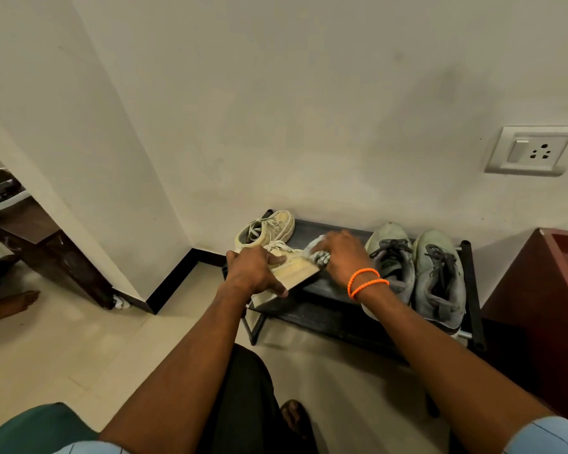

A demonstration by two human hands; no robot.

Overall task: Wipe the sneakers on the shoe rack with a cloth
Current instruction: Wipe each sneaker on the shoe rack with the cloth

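A low black shoe rack stands against the wall. My left hand grips a cream sneaker tipped on its side at the rack's left end, sole edge toward me. My right hand, with orange bands on the wrist, holds a bunched pale cloth against that sneaker's toe end. A second cream sneaker sits upright behind it at the rack's back left. A pair of grey sneakers with dark laces stands on the rack's right half.
A dark red cabinet stands right of the rack. A wall socket is above it. At the left are dark wooden furniture and another person's bare foot. My own foot rests on the tiled floor.
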